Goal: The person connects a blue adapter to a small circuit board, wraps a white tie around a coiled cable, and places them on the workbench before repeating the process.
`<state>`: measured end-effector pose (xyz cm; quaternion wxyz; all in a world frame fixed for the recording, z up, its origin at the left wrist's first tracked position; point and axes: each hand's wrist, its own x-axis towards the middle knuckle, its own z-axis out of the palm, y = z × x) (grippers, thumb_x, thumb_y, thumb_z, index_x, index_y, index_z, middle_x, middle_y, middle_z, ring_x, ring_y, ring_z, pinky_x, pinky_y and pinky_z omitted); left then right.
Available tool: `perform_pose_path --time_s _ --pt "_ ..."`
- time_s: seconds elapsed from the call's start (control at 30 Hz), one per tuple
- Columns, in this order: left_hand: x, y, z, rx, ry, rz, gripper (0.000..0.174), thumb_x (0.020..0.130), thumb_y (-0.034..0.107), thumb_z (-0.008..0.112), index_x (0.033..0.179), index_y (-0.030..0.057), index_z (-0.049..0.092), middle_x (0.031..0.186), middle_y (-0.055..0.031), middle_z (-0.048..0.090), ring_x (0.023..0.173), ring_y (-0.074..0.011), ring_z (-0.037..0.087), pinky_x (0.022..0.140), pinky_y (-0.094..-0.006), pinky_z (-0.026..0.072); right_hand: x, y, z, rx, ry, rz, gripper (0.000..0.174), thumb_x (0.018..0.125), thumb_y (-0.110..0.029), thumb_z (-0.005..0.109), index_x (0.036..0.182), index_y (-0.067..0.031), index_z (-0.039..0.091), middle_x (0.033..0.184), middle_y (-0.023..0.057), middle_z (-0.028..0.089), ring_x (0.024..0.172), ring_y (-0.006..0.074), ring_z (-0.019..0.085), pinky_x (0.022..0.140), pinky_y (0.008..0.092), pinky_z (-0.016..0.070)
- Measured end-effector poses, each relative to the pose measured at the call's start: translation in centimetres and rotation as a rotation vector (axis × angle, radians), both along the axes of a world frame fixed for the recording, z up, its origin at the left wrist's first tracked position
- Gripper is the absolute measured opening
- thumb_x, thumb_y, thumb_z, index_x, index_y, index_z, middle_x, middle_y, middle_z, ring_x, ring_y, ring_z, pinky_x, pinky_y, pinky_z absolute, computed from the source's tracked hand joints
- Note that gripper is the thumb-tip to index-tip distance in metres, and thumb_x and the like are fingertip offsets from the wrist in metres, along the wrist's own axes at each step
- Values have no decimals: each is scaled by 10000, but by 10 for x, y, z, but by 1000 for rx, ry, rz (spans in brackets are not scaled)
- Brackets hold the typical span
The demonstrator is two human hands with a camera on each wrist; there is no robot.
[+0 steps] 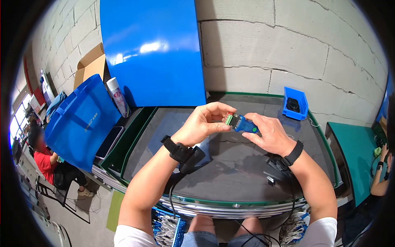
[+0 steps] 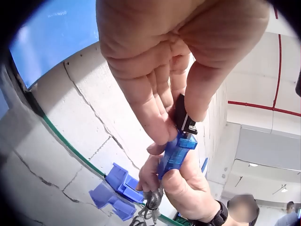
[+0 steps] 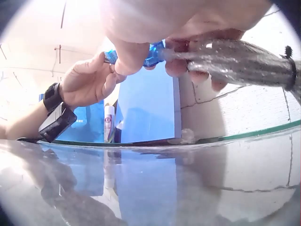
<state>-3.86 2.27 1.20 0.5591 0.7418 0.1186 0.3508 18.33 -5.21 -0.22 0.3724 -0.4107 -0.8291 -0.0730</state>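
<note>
Over the dark table top, both hands hold the two ends of a small connector assembly. My left hand [image 1: 199, 126] pinches a black terminal-block adapter [image 1: 235, 122] between thumb and fingers; its green terminal strip [image 1: 228, 119] and a red part show at the fingertips. Thumb and fingers of my right hand [image 1: 275, 135] grip a translucent blue cable connector [image 1: 246, 126] from the other side. In the left wrist view, the black adapter [image 2: 184, 115] meets the blue connector [image 2: 175, 155] end to end. A bundled grey cable [image 3: 235, 61] trails from the connector under the right hand.
A blue bin [image 1: 295, 105] with black items stands at the back right. A blue bag [image 1: 82, 123], a spray can [image 1: 119, 98] and a phone [image 1: 110, 142] are at the left. Behind stands a blue panel [image 1: 152, 74]. People sit at both sides.
</note>
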Motion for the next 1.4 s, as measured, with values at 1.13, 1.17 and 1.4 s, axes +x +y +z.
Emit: perform_pose_path --time_s 1.13,1.17,1.4 --pt "6 -10 -3 -106 44 195 276 871 292 646 752 52 579 689 -73 634 577 -121 617 555 -224 479 4 5 -8 -713 329 191 322 978 -283 417 822 -9 483 640 46 540 548 129 564 541 277 463" --pt "5 -10 -3 -104 55 193 276 872 293 645 756 52 581 689 -74 634 575 -122 616 553 -223 479 3 6 -8 -711 336 201 319 976 -279 418 821 -9 485 641 45 539 562 125 560 547 274 461" --pt "4 -7 -4 -112 65 145 273 880 297 633 817 37 582 713 -75 640 585 -129 618 559 -236 497 4 11 -15 -616 400 281 228 934 -228 522 878 -9 500 807 66 564 694 124 536 622 270 452"
